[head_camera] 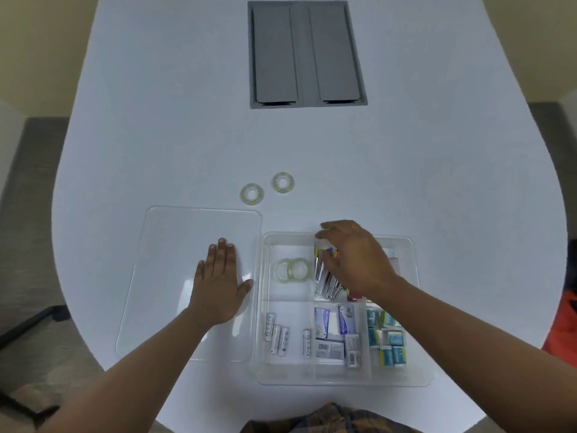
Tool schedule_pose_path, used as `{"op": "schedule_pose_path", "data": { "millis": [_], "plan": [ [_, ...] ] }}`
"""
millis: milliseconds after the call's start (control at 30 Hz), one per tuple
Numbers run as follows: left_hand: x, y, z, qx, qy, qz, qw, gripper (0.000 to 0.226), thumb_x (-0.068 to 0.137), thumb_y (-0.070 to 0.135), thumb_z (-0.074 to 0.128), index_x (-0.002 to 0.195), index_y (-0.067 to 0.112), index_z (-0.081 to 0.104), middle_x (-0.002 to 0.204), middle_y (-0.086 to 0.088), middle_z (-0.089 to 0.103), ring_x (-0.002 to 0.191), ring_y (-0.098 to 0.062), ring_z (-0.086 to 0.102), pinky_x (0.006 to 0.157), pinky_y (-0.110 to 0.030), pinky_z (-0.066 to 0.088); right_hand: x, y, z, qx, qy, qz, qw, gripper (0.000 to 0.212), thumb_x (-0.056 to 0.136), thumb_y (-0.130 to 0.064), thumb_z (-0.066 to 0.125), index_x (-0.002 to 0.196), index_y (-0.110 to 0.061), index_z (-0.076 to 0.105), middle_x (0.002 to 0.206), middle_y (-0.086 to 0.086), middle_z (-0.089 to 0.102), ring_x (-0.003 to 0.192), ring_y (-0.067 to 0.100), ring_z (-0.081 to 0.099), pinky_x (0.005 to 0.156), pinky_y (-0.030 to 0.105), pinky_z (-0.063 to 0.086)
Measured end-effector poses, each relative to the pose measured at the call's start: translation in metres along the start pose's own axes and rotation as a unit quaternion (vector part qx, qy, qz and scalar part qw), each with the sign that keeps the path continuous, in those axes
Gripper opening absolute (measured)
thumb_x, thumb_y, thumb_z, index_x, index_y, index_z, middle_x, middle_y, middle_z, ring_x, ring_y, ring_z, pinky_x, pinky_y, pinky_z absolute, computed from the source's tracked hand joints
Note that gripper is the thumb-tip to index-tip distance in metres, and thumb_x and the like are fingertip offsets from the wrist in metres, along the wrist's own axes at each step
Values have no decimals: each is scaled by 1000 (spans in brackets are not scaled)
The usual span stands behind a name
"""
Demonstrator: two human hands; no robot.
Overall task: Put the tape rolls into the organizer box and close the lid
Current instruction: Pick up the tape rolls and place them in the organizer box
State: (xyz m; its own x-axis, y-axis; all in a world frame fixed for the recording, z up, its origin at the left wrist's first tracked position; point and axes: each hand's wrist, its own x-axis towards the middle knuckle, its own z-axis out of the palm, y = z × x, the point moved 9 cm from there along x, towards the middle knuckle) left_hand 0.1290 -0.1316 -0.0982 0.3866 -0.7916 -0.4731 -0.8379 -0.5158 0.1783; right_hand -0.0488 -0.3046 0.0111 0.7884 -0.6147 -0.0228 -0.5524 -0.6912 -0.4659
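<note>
Two clear tape rolls (292,270) lie overlapping in the organizer box's (418,354) far-left compartment; two more, one (251,194) and another (283,182), sit apart on the white table (187,135) beyond. The clear lid (162,245) lies flat beside the box. The left hand (218,285) presses it, fingers spread; the right hand (356,260) hovers over the far-middle compartment, loosely open, holding nothing visible.
</note>
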Motion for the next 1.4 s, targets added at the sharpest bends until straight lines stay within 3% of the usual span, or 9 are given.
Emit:
{"op": "schedule_pose_path", "data": {
  "millis": [67,200,300,433,767,967,1133,1267,1400],
  "plan": [
    [0,3,-7,10,19,-12,1000,79,95,55,28,151,8,-4,161,-12,-12,148,-30,-7,118,-48,6,-7,20,4,-17,-22,19,999,43,85,-20,68,128,-12,61,142,15,49,134,33,41,108,49,35],
    [6,3,-29,-11,64,-46,997,62,97,41,37,150,11,21,162,-7,11,149,-26,1,117,-49,6,-20,31,19,-59,-72,-25,995,63,87,-32,64,144,-19,41,151,13,37,140,29,31,115,46,24],
    [18,2,-57,-63,122,-36,990,52,95,35,48,140,10,43,154,-9,34,146,-26,19,116,-46,19,-18,41,22,9,-62,-7,998,64,83,-42,62,141,-24,45,150,7,39,141,21,30,116,42,20],
    [51,13,-97,-104,157,6,982,51,89,29,59,134,7,50,143,-11,50,132,-28,44,108,-40,36,-12,52,22,71,-22,31,997,56,81,-49,56,134,-31,52,145,-1,47,138,11,34,115,33,16],
    [124,29,-112,-106,108,-36,988,64,83,33,68,140,19,42,138,-7,49,125,-29,48,99,-40,42,-16,52,26,62,2,15,998,52,84,-44,54,134,-31,52,145,-2,46,139,12,33,115,36,16],
    [127,29,-120,-102,114,-39,988,30,78,29,67,105,17,59,103,-7,60,98,-31,60,74,-36,49,-18,51,25,53,7,4,999,52,86,-48,47,134,-29,53,145,-1,46,138,14,35,114,38,19],
    [102,42,-146,-208,157,-22,965,40,74,36,72,108,21,60,107,0,65,95,-21,63,79,-37,53,-18,49,24,45,7,-5,999,52,87,-46,48,135,-26,53,145,2,47,136,18,38,114,40,23],
    [44,61,-148,-324,226,-4,919,28,70,37,76,92,25,62,104,8,63,93,-11,60,76,-27,46,-18,47,23,50,9,-4,999,51,86,-43,50,134,-25,53,143,3,49,136,19,40,113,41,23],
    [-2,81,-129,-276,243,46,929,18,72,30,76,85,21,68,114,3,66,117,-18,55,95,-33,43,-16,48,23,54,10,4,998,51,85,-39,54,134,-25,53,143,2,50,135,19,40,114,42,23]
  ]
}}
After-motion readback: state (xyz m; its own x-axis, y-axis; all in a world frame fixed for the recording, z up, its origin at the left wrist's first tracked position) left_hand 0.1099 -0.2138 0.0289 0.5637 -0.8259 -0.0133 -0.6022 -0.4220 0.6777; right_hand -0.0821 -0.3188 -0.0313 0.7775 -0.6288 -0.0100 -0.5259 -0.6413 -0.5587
